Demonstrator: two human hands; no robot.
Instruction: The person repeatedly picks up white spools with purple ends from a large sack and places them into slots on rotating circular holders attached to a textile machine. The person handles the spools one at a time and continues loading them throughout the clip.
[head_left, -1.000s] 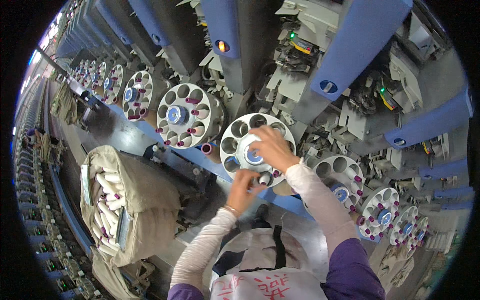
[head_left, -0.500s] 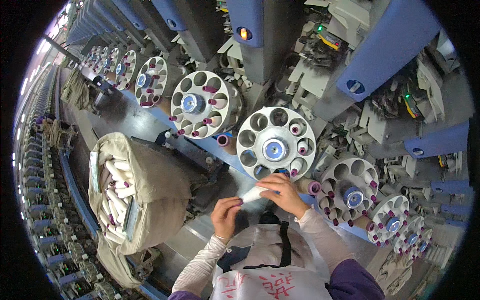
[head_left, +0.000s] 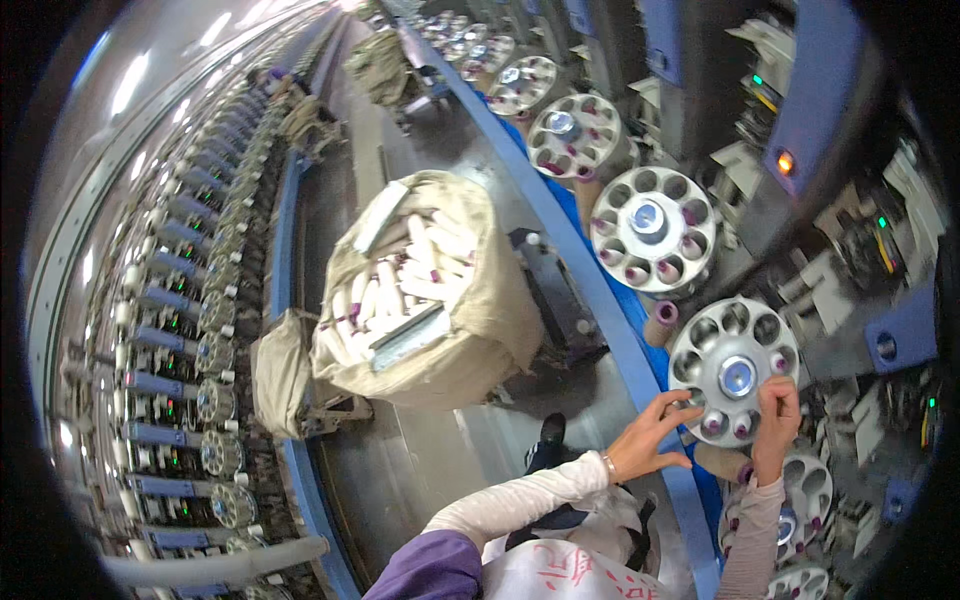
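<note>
A round white yarn-cop magazine (head_left: 683, 365) with a ring of pockets and a blue hub is in front of me. Several pockets are bare, while white yarn cops with purple tips, such as the near yarn cop (head_left: 714, 424), sit in others. My left hand (head_left: 645, 440) is at the magazine's left edge, open, thumb and fingers apart and holding nothing. Over the right side of the same magazine, my right hand (head_left: 778, 425) has its fingers closed at a pocket; whatever they grip is hidden.
Left of me stands a beige cloth sack (head_left: 490, 310) full of white yarn cops (head_left: 415, 265). Beyond a blue rail (head_left: 570, 240), more magazines (head_left: 655, 180) line the machine. A brown tube (head_left: 660, 325) stands beside the near magazine. Another machine row (head_left: 215, 400) runs along the far left.
My view has swung left, bringing the sack nearer the middle. My hands, earlier together on a white yarn cop, are now apart at the magazine; the left has let go.
</note>
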